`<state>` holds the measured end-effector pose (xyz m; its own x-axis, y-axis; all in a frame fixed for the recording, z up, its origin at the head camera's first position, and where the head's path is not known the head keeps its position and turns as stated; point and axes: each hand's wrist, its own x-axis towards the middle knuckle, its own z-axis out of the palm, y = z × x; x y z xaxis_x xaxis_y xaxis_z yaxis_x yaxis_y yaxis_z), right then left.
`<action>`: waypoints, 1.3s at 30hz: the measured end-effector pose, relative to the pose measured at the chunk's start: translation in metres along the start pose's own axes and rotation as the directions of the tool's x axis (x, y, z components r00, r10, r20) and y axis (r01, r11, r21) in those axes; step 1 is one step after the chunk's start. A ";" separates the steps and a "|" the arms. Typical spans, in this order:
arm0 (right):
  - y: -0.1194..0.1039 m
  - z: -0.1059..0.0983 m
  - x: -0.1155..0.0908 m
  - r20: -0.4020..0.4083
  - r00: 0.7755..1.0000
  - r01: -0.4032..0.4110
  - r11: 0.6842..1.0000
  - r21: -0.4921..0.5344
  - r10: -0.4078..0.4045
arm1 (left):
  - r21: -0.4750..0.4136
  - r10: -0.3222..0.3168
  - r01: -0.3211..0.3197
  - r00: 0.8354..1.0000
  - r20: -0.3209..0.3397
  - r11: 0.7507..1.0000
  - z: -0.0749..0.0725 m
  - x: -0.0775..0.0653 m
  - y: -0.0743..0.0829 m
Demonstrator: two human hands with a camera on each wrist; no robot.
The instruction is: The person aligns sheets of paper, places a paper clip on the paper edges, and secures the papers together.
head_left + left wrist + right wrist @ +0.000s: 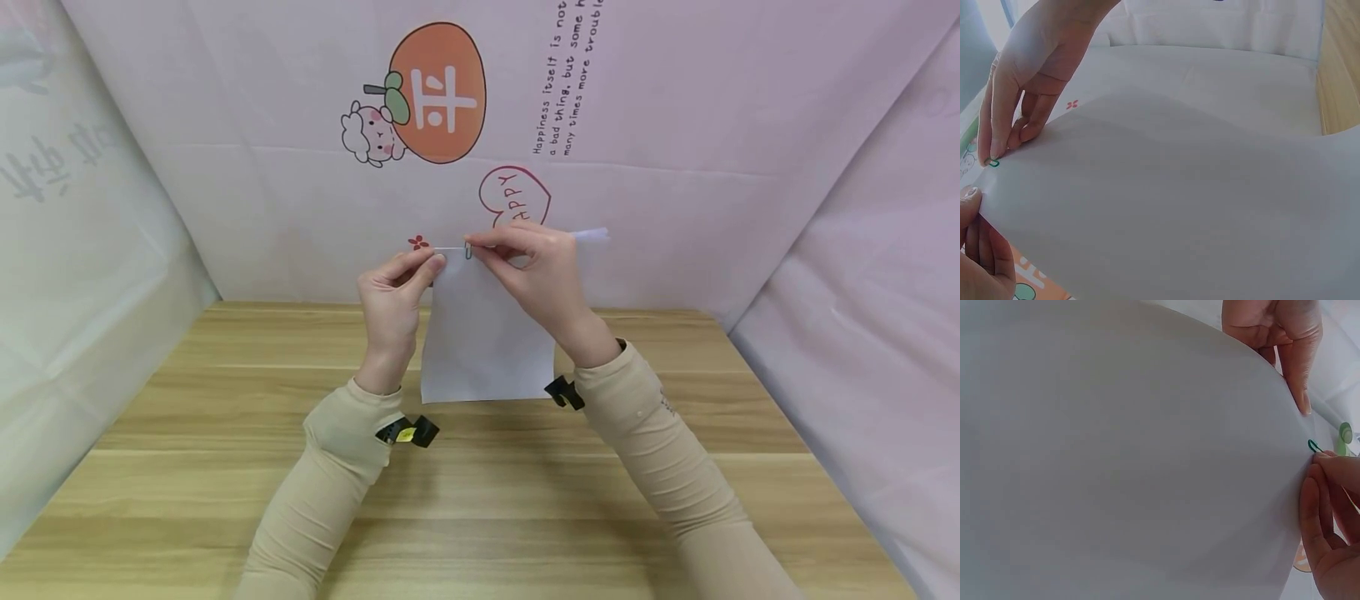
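A white sheet of paper hangs upright between the two hands. My left hand pinches its top left corner, with the thumb on the near face. At the top edge, a little to the right, my right hand pinches a small green paper clip between thumb and fingertips. The clip's loop overlaps the paper's edge, its other end hidden by the fingers. In the left wrist view the same clip shows under the right fingertips.
Below the paper lies a wood-grain table. A white printed backdrop rises behind it, with cloth walls at both sides. A pale strip sticks out behind the right hand. Black camera mounts sit at the wrists.
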<state>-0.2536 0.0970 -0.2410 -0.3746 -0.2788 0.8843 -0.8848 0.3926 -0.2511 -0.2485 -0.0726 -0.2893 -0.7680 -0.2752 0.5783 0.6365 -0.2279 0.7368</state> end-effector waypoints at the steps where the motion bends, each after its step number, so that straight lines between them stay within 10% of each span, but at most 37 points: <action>1: 0.000 0.000 0.000 0.002 1.000 -0.001 1.000 -0.001 0.001 | -0.001 -0.001 0.001 1.000 -0.001 1.000 0.000 0.000 0.000; 39: -0.003 0.002 0.001 0.017 1.000 -0.004 0.997 -0.082 0.006 | -0.038 -0.034 0.034 0.999 -0.016 0.999 -0.001 0.000 -0.001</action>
<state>-0.2517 0.0940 -0.2402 -0.3843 -0.2915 0.8760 -0.8574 0.4644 -0.2217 -0.2489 -0.0729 -0.2905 -0.7882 -0.2825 0.5468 0.6125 -0.2726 0.7420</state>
